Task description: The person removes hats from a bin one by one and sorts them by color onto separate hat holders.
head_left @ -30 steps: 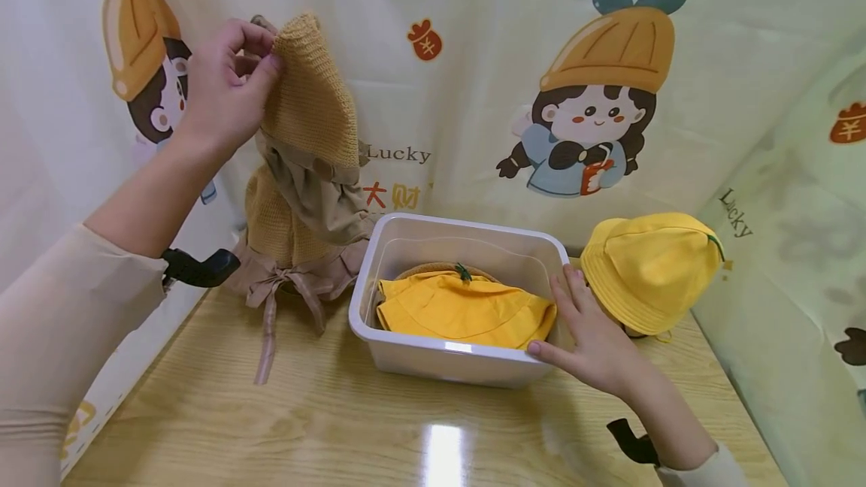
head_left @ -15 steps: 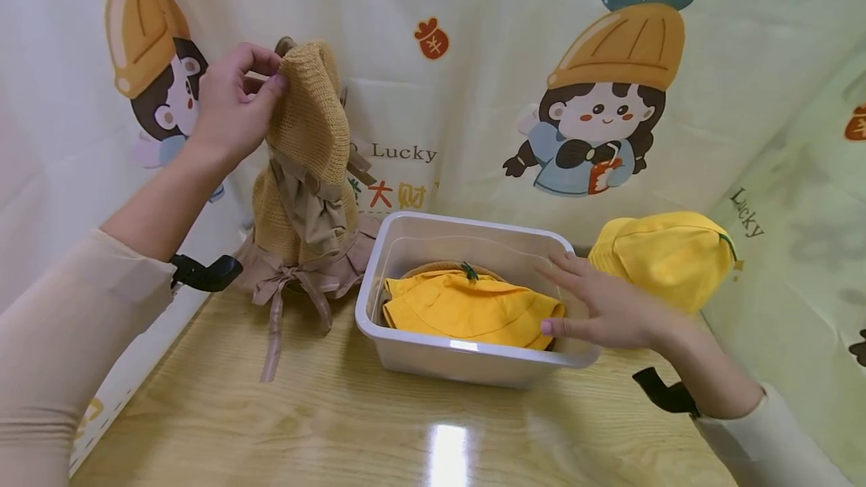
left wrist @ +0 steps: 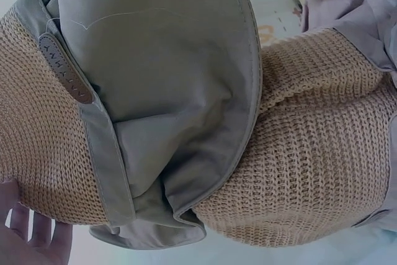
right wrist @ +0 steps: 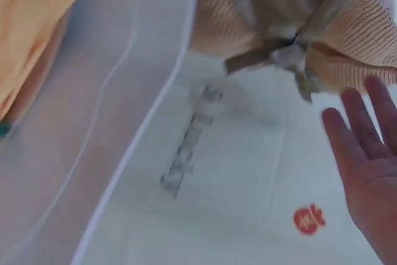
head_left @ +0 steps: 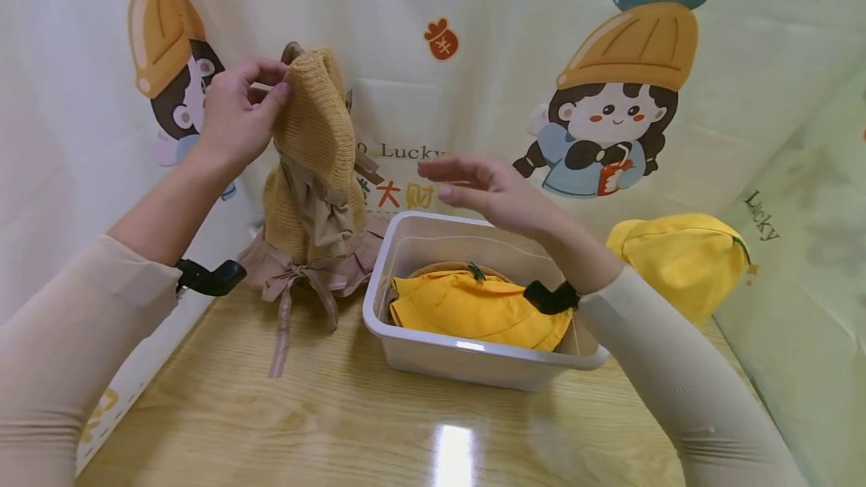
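My left hand [head_left: 240, 111] pinches the top of a tan knit sun hat [head_left: 314, 115] with a grey-brown fabric brim, lifted at the left. In the left wrist view the hat's brim [left wrist: 167, 66] fills the middle, with a small brown label on its band. Beneath it stands another tan knit hat [head_left: 280, 209] with a pinkish-brown ruffled brim and ribbon bow. Fingers extended, my right hand [head_left: 490, 190] hovers above the back rim of the white bin [head_left: 453, 363], holding nothing. The right wrist view shows the right hand [right wrist: 372, 166] apart from the lifted hat.
Inside the bin lies a folded yellow hat [head_left: 473, 307] with a green tip, over a tan hat's edge. A second yellow hat [head_left: 683, 261] sits to the bin's right. The wooden table [head_left: 325, 427] meets printed curtains [head_left: 501, 36] at the back and sides.
My right hand has left the bin's right rim and swung up and left over the bin. The left hand, still holding the hat, has lowered slightly, and the hat has turned.
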